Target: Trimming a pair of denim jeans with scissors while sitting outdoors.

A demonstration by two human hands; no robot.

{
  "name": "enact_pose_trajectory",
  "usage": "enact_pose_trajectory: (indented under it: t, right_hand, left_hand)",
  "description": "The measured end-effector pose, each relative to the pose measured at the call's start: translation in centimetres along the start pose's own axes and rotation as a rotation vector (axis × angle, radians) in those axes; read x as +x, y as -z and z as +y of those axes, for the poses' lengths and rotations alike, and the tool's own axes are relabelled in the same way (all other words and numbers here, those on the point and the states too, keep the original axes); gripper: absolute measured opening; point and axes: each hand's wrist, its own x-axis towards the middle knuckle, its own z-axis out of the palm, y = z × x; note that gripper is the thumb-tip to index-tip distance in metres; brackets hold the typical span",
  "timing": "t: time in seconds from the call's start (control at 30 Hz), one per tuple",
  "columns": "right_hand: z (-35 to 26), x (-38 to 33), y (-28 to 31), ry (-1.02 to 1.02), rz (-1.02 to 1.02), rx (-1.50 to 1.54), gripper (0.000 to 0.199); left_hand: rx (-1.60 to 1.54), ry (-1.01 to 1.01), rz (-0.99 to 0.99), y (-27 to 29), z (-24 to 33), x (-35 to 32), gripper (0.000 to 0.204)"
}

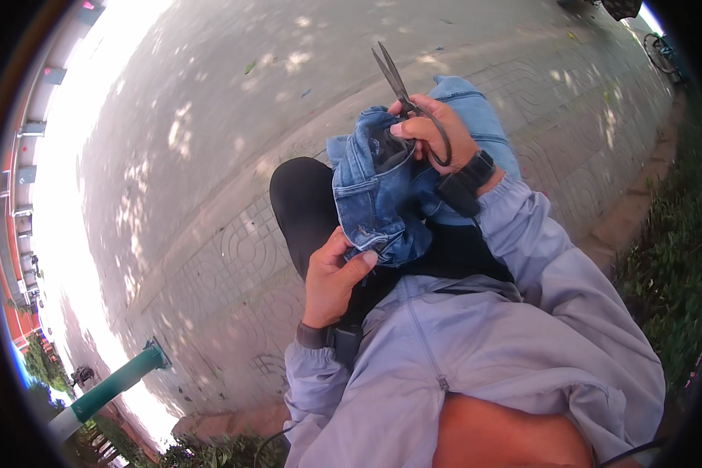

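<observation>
A pair of blue denim jeans [359, 199] lies bunched over my lap, with a lighter blue leg [472, 105] spread out behind my right hand. My left hand [331, 277] pinches the near edge of the denim between thumb and fingers. At the far end of the bunch, my right hand [441, 132] grips the cloth with its thumb by a dark grey opening. The same hand also holds a pair of dark metal scissors [395, 74], blades pointing up and away, one handle loop hanging below the fingers. Both wrists wear dark bands with black boxes.
Under and ahead of me runs a patterned paved walkway [242, 257] meeting a grey road [210, 101]. A green and white post [117, 382] leans in at lower left. Grass [667, 226] borders the right side. A bicycle [659, 53] stands at far upper right.
</observation>
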Motion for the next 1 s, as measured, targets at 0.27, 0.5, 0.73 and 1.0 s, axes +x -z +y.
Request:
enact_pose_trajectory:
  t: [0.27,0.5,0.73,1.0]
  right_hand:
    - [-0.3,-0.2,0.2,-0.003,0.005,0.045,0.029]
    - [0.6,0.4,0.1,-0.003,0.032,0.013,0.025]
    - [0.4,-0.2,0.0,0.069,0.019,0.028,0.026]
    - [-3.9,-6.4,-1.2,0.142,-0.028,-0.132,0.039]
  left_hand:
    - [-0.217,0.059,-0.015,-0.3,0.6,1.2,0.043]
    - [-0.37,-0.021,-0.015,-1.7,2.3,1.9,0.035]
    - [-0.523,-0.164,0.016,-1.5,2.4,2.5,0.03]
    - [-0.512,-0.151,0.081,-2.7,3.1,2.4,0.034]
